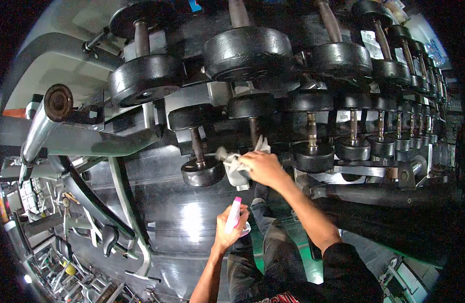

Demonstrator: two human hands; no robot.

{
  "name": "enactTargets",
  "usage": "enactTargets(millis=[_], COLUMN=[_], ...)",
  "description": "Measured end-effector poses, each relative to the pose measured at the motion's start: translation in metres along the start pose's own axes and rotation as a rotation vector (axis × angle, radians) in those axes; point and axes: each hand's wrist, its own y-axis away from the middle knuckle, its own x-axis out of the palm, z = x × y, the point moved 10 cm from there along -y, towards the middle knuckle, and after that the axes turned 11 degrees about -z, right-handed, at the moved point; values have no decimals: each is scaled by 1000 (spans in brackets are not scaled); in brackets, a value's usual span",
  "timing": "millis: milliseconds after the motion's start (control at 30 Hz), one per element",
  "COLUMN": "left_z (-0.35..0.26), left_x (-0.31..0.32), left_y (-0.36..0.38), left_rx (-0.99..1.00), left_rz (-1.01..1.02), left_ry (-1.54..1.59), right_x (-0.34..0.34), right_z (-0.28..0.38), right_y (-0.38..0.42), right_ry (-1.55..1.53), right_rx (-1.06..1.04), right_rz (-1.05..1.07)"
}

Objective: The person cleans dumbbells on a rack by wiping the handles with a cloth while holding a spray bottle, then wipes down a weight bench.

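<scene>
Cloth (233, 163), whitish, bunched and creased, lies under the right hand (265, 167), at the near end of a dumbbell (254, 128) in the lower row. One corner sticks up beside the dumbbell's handle; the left edge is smeared by blur. Right fingers bent down over the cloth, gripping it; their tips are hard to make out, and how much cloth touches the dumbbell I cannot say for sure. Dumbbell itself: black round far head, slim brownish-grey handle, near head hidden behind hand and cloth.

Left hand (225, 230) is nearer the body, wrapped firmly round a spray bottle (234, 220), white with a pink tip pointing away from the wearer. Bottle is held above the floor, well apart from the rack.

Lower row runs off to the right, with a black-headed dumbbell (202, 171) just left of the cloth and another (312, 156) to its right, worn metal on the handle. Upper row (247, 53) lies farther off, heads bulkier, with scuffed, shiny faces.

Floor (162, 219) is dark and glossy, with a bright white reflection left of the bottle and a green glow about the legs (283, 250). Far left, a metal bar (40, 131) with a rusty round end; near left, grey-framed gym machines (114, 240) crowd the room.
</scene>
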Motion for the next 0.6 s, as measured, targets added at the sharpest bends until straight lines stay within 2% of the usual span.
enactTargets(millis=[100, 200, 267, 367, 400, 467, 500, 567, 600], left_z=[-7, -19, -23, -31, -30, -28, -30, -34, -37], left_x=[3, 8, 13, 16, 16, 19, 16, 10, 10], left_y=[-5, -10, -11, -12, -11, -11, -10, -8, -7], left_rx=[25, 84, 83, 102, 86, 77, 121, 149, 160], left_rz=[-2, 12, 17, -5, -2, 8, -18, -70, -61], left_ry=[-7, -53, -52, -37, -22, -3, 9, 12, 8], right_x=[41, 85, 128, 95, 68, 5, -6, -51, -56], right_z=[8, -5, -31, -11, -6, 1, -2, -18, -24], right_y=[-16, -44, -49, -43, -38, -15, 3, 31, 44], right_ry=[194, 218, 159, -1, 0, -300, -293, -713, -709], right_rx=[25, 74, 195, 99, 105, 209, 212, 333, 332], right_rz=[149, 184, 281, 323, 314, 169, 162, -228, -243])
